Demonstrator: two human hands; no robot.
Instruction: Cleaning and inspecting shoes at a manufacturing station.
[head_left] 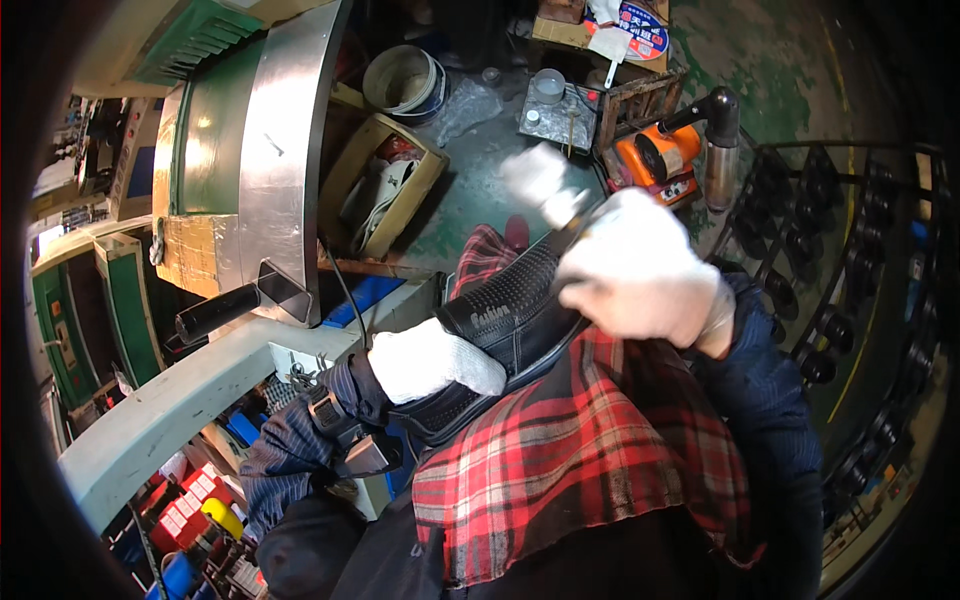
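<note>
Across my lap lies a black perforated leather shoe (pixel 490 318), its long side running from lower left to upper right. My left hand (pixel 430 362), in a white knit glove, is closed over the lower part of the shoe. My right hand (pixel 640 265), also gloved in white and smeared by motion, is over the shoe's upper end with its fingers curled. From its far side sticks out a tool with a pale head and a metallic neck (pixel 545 187), too blurred to name. The red plaid cloth (pixel 560 430) on my lap lies beneath the shoe.
At left stands a machine with a metal front (pixel 285 150) and a grey curved frame (pixel 180 400). Ahead are a cardboard box (pixel 415 185), a bucket (pixel 405 85) and a grey tray (pixel 555 118). An orange tool (pixel 655 160) and a black-shoe rack (pixel 835 260) stand at right.
</note>
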